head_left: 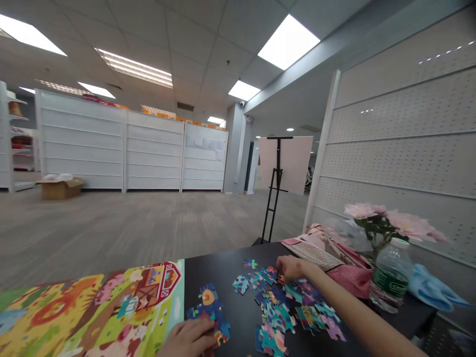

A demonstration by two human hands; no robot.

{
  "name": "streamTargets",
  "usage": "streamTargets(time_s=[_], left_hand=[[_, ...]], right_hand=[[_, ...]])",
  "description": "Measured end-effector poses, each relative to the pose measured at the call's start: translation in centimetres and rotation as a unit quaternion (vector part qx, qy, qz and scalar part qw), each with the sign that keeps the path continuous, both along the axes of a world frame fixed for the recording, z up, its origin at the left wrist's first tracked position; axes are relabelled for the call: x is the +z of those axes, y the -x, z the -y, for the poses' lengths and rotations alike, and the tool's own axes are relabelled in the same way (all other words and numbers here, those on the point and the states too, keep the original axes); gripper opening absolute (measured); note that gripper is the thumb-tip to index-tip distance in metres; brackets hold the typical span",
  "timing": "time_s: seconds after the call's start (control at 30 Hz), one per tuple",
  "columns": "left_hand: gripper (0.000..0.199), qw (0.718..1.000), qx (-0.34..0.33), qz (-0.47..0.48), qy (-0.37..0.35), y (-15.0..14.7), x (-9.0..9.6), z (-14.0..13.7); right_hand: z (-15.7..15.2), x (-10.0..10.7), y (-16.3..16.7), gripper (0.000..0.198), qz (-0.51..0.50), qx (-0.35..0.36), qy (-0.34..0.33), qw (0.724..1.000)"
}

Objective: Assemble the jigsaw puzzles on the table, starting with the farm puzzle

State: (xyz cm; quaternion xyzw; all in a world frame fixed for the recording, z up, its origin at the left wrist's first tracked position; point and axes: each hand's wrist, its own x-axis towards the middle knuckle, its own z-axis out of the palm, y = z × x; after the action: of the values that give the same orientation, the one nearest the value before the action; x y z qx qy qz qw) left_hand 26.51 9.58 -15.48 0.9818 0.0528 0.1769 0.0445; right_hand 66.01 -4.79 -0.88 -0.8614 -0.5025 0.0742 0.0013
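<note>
My left hand [191,337] lies flat with its fingers stretched over the lower edge of a joined blue section of jigsaw puzzle [211,302]. My right hand [290,268] reaches to the far side of a heap of loose puzzle pieces [277,317]. Its fingers are curled downward at the pieces, and the fingertips are hidden, so I cannot see what they grip. A small teal and purple piece [250,264] lies apart at the far edge of the heap. Some pieces overlap each other.
A colourful farm picture puzzle [122,312] covers the left side of the dark table [203,265]. At the right stand a water bottle [391,277], pink flowers [405,223], a pink patterned bag [334,263] and a blue cloth [431,287]. An easel [274,198] stands beyond.
</note>
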Motion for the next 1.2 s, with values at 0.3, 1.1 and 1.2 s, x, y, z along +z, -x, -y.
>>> streamTargets(time_s=[0.3,1.1,1.2], left_hand=[[0.032,1.000,0.000,-0.016,-0.005,-0.1,1.5,0.8],[0.049,0.980,0.007,-0.054,0.189,4.0,12.2,6.1],[0.042,0.980,0.010,-0.045,0.194,3.9,11.8,6.0]], right_hand=[[-2.0,0.1,0.2,0.031,-0.040,0.018,0.122,0.992],[-0.6,-0.4,14.4,0.042,-0.436,0.221,-0.113,0.865],[-0.6,-0.9,19.5,0.040,-0.458,0.278,-0.058,0.842]])
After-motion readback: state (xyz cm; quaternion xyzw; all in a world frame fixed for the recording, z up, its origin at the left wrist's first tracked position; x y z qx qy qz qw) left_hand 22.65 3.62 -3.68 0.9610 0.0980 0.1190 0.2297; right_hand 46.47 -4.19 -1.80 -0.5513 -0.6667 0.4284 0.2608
